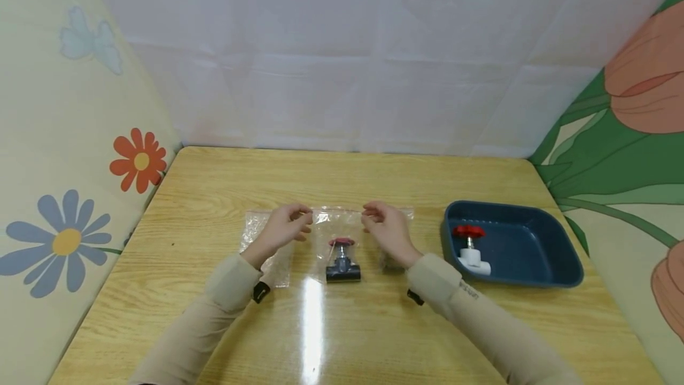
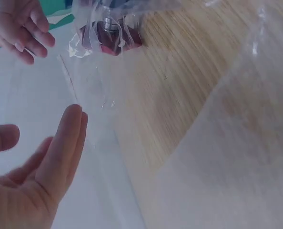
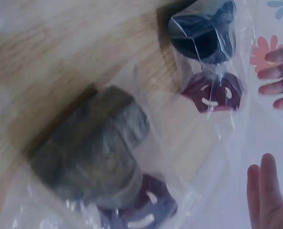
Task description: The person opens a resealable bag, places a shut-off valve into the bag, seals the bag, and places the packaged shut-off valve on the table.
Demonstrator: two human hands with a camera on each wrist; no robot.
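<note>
In the head view a dark grey pipe valve (image 1: 344, 271) with a red handwheel lies inside a clear plastic bag (image 1: 323, 227) on the table. My left hand (image 1: 288, 226) is by that bag's upper left corner, its fingers loosely bent and holding nothing. By the upper right corner is my right hand (image 1: 389, 230), also relaxed. The left wrist view shows the left hand (image 2: 41, 176) with thumb and fingers apart. Under the right forearm, a second grey valve (image 3: 94, 148) with a red handwheel sits in its own clear bag, partly hidden in the head view.
Beneath the left wrist lies a clear bag (image 1: 280, 263), flat on the wooden table (image 1: 214, 183). A dark blue tray (image 1: 529, 254) stands at the right, with a white valve (image 1: 472, 260) with a red handwheel in its left end. Pale walls border the table.
</note>
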